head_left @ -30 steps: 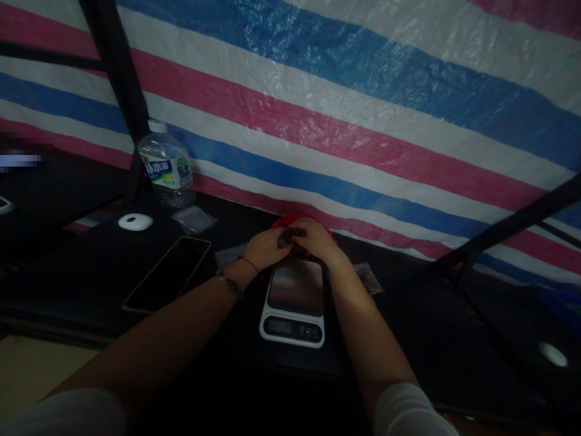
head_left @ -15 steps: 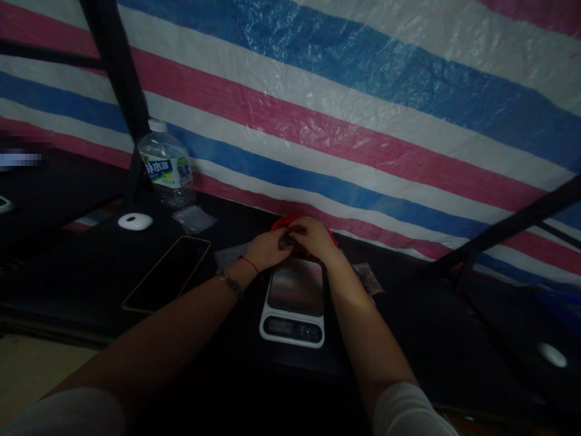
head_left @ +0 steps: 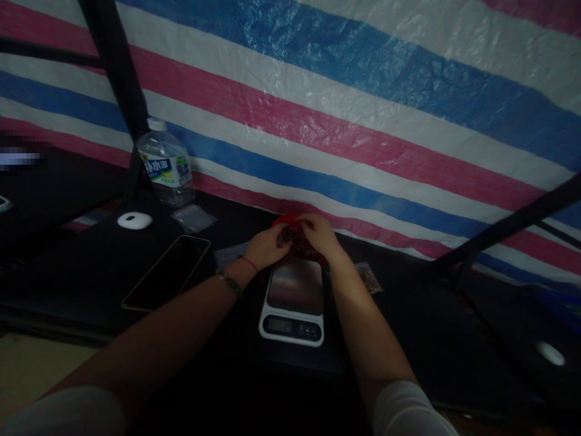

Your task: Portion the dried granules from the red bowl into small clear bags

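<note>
Beyond the scale, a red bowl (head_left: 290, 218) holds a heap of small dark brown pieces (head_left: 303, 243). My left hand (head_left: 267, 245) is at the bowl's left side, its fingers closed on what looks like a small clear plastic bag (head_left: 285, 236). From the right, my right hand (head_left: 318, 233) reaches over the bowl with bent, closed fingertips close to the bag. What those fingertips hold is too dark and small to make out. Between my forearms lies a white kitchen scale (head_left: 293, 330) with a bare metal plate; its display is unreadable.
A phone (head_left: 167, 272), a white oval object (head_left: 135, 220), clear bags (head_left: 194, 218) and a large plastic bottle (head_left: 166, 163) are on the left. Right of my right forearm lies a filled bag (head_left: 368, 277). A striped tarp (head_left: 340, 139) rises behind the black table.
My right hand has shifted slightly back and its fingers have drawn a little away from my left hand, exposing more brown pieces. The scale and other objects remain in place.
</note>
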The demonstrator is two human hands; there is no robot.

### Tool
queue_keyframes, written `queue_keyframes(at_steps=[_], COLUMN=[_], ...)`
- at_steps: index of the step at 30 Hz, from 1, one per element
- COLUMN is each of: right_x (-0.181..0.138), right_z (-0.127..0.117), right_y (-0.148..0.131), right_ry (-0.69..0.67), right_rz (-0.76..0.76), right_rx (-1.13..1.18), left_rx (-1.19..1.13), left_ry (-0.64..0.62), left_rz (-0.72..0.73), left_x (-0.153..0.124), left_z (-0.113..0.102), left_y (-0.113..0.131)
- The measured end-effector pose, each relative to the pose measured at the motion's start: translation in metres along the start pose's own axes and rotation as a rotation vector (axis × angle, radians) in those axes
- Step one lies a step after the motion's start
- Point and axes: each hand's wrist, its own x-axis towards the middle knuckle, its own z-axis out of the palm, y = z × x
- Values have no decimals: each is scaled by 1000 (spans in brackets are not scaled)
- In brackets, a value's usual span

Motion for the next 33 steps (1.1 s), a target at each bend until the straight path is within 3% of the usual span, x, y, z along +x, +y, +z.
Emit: queue_keyframes(at_steps=[5,11,17,27,29,33], right_x=[-2,-2,-4,-1,-2,-6], right_z=[2,-1,2,-6,-5,9], right_y=[-2,-3,0,6,10,14], right_ry=[-78,-35,-93,-13,-71,-329], right_rz=[-31,-30,-42,36,60,75], right_rx=[0,4,55,-82,-131,-225], left_rx=[4,-17,-28,-33,-20,-13], left_ry=[11,18,31,66,84,85], left_rz=[-8,-18,-43,-57,-83,-111], left_x=[0,-1,-1,-1,-1,0], left_z=[-1,-2,-2,-2,-2,-2], left_y=[0,1,0,1,1,0])
